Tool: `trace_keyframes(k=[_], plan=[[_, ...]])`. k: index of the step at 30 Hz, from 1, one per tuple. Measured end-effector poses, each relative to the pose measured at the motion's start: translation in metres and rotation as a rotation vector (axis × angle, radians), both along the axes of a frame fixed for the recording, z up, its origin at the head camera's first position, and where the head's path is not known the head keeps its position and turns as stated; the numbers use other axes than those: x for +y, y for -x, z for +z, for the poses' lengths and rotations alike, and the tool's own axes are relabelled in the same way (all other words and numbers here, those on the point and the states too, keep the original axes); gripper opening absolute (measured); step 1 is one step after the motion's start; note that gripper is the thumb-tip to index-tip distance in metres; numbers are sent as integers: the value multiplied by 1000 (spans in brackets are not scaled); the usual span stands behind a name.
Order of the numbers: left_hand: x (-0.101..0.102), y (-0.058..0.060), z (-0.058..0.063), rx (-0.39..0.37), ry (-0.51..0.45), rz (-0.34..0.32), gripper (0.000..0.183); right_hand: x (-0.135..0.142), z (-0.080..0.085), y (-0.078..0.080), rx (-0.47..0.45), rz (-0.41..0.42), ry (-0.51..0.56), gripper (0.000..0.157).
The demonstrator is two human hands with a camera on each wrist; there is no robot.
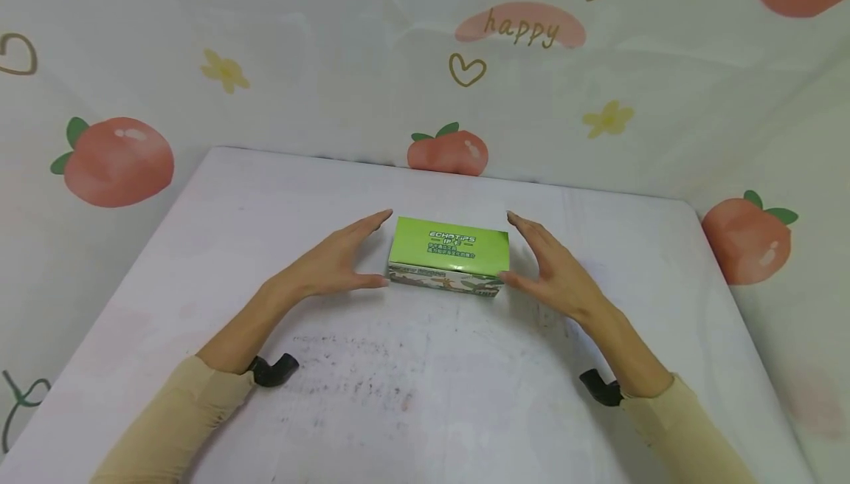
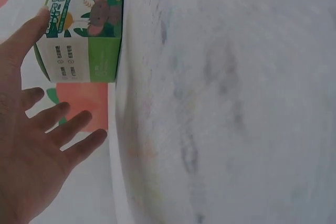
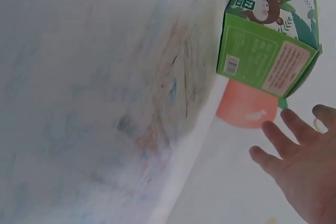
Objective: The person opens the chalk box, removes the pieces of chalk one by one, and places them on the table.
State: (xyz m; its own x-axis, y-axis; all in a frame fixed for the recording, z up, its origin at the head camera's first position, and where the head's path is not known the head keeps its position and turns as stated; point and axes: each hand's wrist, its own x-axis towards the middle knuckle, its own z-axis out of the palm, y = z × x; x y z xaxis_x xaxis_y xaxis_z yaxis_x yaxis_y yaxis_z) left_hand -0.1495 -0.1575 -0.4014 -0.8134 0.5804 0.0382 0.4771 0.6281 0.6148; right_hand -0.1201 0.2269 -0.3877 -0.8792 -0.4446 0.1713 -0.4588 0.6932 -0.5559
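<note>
A small green cardboard box (image 1: 451, 248) with "ECHOTIPS" on its lid sits on the white table between both hands. Cartoon animals decorate its long side, seen in the left wrist view on the box (image 2: 97, 11) and in the right wrist view on the box (image 3: 268, 35). My left hand (image 1: 335, 259) is at the box's left end, fingers spread and thumb apart from them, palm toward it. At the right end my right hand (image 1: 554, 270) mirrors it, thumb tip right at the near corner. Neither hand grips anything.
The white table top (image 1: 425, 395) carries faint ink smudges in front of the box. Behind it hangs a pale cloth (image 1: 345, 63) printed with peaches, flowers and hearts. Dark curved pieces, one at the left wrist (image 1: 275, 371) and one at the right wrist (image 1: 600, 388), stick out from the sleeves.
</note>
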Motion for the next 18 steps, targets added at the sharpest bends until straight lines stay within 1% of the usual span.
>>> trace_keyframes(k=[8, 18], plan=[[7, 4, -4, -28, -55, -24, 105, -7, -1, 1, 5, 17, -39, 78], [16, 6, -6, -58, -93, -42, 96, -13, -3, 4, 28, 58, -31, 72]])
